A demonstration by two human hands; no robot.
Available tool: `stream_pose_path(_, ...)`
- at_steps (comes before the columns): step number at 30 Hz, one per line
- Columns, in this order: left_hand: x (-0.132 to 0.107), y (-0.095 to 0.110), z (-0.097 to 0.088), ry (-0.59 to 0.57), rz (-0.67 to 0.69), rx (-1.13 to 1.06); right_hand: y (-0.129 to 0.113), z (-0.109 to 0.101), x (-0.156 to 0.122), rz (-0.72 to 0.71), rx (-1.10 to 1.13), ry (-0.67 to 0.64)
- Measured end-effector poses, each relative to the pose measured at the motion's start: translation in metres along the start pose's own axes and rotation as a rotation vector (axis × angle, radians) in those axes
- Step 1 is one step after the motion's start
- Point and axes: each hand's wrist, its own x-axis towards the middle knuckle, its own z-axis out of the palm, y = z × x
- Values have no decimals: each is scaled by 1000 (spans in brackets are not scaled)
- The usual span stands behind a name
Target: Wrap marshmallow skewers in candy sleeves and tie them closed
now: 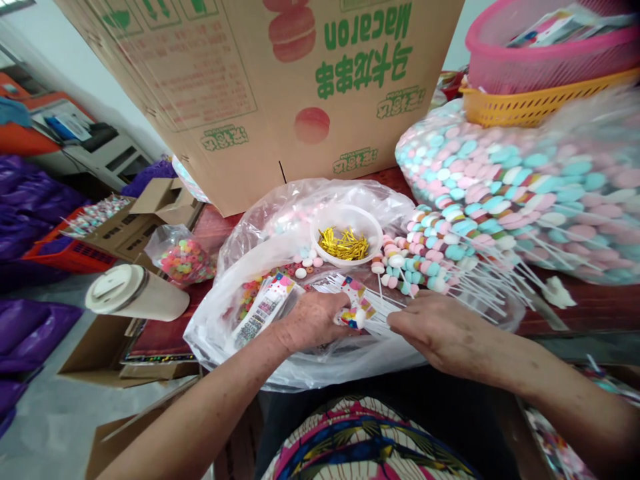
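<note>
My left hand (320, 321) is closed on a small printed candy bag (354, 288) with coloured dots. White and coloured candy shows at the bag's edge beside my thumb. My right hand (440, 333) is closed in a pinch by white sticks (380, 308); exactly what lies between its fingers is hidden. Left of my left hand lies a stack of printed bags (267, 310). Beyond both hands sits a clear plastic bowl (376, 230) holding gold twist ties (344, 244). Marshmallow skewers (425, 250) in pink, blue and white lie near my right hand.
A large cardboard box (270, 87) stands behind the plastic sheet (295, 377). Right are a big bag of marshmallows (600, 200) and stacked pink (550, 67) and yellow baskets (530, 107). Left stand a white cup (145, 293) and a bag of candy rings (183, 260).
</note>
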Motion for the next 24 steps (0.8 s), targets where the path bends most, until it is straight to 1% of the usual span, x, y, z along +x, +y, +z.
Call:
stream_pose_path(3,6,7,7,-28,42,-79,-5,1,11,6,-34,-20)
stream_pose_path(6,11,12,9,-77,27,-134,-4,1,21,9,-66,-58)
stream_pose_path(8,10,10,5,-99,16,-232,1,-1,23,11,-69,-65)
stream_pose_path(10,6,4,-5,-118,4,-353,8,-3,20,19,-63,-52)
stream_pose_path(11,4,0,-10,-135,-3,-390,12,-4,17,22,-59,-30)
stream_pose_path(13,0,-8,-19,-181,-11,-396,19,-5,10,11,-45,33)
stream_pose_path(15,-4,-14,-23,-236,-3,-384,24,-3,3,-37,-22,99)
stream_pose_path(17,-6,-17,-24,-285,-2,-445,27,-1,-2,-86,-6,175)
stream_pose_path(19,-7,-19,-22,-338,-24,-559,31,1,-6,-120,-13,259)
stream_pose_path(23,-11,-23,-20,-525,-92,-790,33,0,-9,-170,-36,372)
stream_pose_path(24,-12,-22,-19,-549,-102,-836,32,0,-9,-176,-33,390)
